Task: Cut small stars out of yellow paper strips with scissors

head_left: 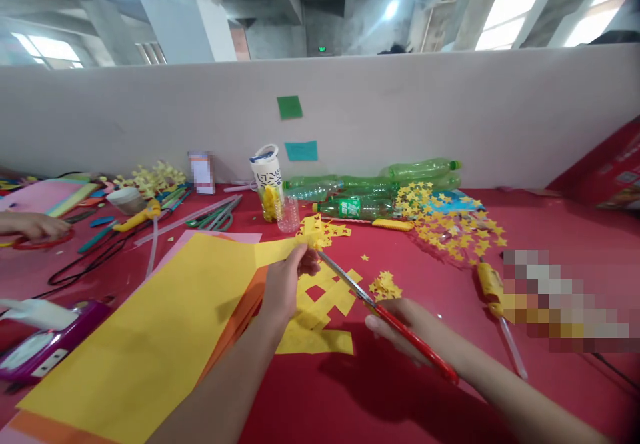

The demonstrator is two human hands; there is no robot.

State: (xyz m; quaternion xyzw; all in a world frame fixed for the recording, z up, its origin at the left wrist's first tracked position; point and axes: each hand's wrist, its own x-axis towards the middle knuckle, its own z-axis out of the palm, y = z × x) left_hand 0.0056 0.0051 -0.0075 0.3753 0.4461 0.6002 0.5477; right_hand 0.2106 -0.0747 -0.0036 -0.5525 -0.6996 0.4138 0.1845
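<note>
My left hand (293, 274) pinches a small piece of yellow paper (311, 239) near the middle of the view. Red-handled scissors (350, 281) are in my right hand (405, 324), their blade tips at that piece, just right of my left fingers. Beneath lie yellow paper scraps (323, 297) with cut-out gaps. A small pile of yellow stars (385, 286) rests beside the scissor blades. Left of my left forearm, a large yellow sheet (150, 324) lies over orange and pink paper.
Green bottles (357, 208), a white cup (267, 174) and a clear plastic cup (287, 215) stand or lie at the back. Yellow stars on stems (450, 224) spread behind right, near a yellow glue gun (490, 284). Another person's hand (37, 226) is at far left.
</note>
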